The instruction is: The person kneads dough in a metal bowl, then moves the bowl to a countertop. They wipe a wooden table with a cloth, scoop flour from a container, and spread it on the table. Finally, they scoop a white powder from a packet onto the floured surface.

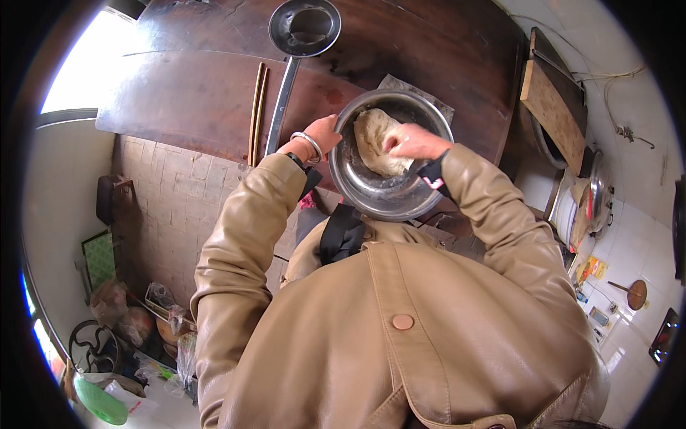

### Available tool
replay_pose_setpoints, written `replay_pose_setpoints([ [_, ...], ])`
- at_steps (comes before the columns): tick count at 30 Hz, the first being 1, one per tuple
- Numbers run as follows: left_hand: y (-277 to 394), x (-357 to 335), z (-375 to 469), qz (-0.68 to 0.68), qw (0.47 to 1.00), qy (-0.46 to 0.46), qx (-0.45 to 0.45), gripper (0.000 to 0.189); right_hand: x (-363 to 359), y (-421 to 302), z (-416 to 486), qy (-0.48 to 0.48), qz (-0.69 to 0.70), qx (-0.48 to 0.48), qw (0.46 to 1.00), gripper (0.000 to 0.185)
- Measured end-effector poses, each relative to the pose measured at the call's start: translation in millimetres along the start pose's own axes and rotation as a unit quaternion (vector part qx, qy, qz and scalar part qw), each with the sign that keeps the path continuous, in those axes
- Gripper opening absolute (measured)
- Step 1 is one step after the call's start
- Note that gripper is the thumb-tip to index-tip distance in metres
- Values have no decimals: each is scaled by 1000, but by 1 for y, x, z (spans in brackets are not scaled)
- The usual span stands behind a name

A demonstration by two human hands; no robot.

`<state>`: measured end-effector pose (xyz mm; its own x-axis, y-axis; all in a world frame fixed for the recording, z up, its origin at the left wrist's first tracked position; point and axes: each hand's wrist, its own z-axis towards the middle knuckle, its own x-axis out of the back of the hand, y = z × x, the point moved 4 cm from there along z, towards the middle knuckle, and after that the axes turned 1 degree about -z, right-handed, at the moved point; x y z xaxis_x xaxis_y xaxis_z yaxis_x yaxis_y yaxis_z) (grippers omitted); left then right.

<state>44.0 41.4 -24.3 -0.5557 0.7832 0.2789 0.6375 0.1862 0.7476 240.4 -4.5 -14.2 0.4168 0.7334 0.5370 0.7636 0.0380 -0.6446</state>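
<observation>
A wide stainless steel bowl [394, 206] sits near the front edge of the dark wooden table, partly over a crumpled grey cloth or sheet. Inside it lies a pale lump of dough [373, 134], rough and uneven on top. My left hand [324, 137], with a metal bangle at the wrist, grips the bowl's left rim. From the right, my right hand [417, 142] reaches over the rim and is curled against the dough; its fingertips are hidden and slightly blurred.
Left of the bowl, a pair of wooden chopsticks [258, 115] and a long-handled metal ladle [282, 102] lie on the table [203, 91]. A wooden board [554, 115] leans at the right by the wall. Plastic bags [134, 324] and a green basin [99, 399] are at lower left.
</observation>
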Motion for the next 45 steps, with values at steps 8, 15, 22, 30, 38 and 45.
replay_pose_setpoints([
  [8, 4, 4, 1, 39, 998, 37, -19, 23, 0, 29, 82, 123, -220, 54, 966, 30],
  [15, -2, -1, 5, 29, 999, 9, -15, 29, -4, -36, 32, 14, -32, 66, 997, 26],
  [22, -2, 0, 2, -5, 1000, -15, -15, 30, -27, -36, -51, 123, -290, -7, 949, 10],
  [30, -9, -3, 6, -19, 1000, -9, -16, 29, -57, -3, -4, 134, -317, -25, 938, 11],
  [38, -4, 0, 5, 55, 997, 51, -34, 28, -42, 1, 36, 123, -301, -122, 938, 14],
  [45, -9, -4, 10, 49, 996, 58, -55, 27, -12, -9, -31, 161, 9, -99, 982, 17],
])
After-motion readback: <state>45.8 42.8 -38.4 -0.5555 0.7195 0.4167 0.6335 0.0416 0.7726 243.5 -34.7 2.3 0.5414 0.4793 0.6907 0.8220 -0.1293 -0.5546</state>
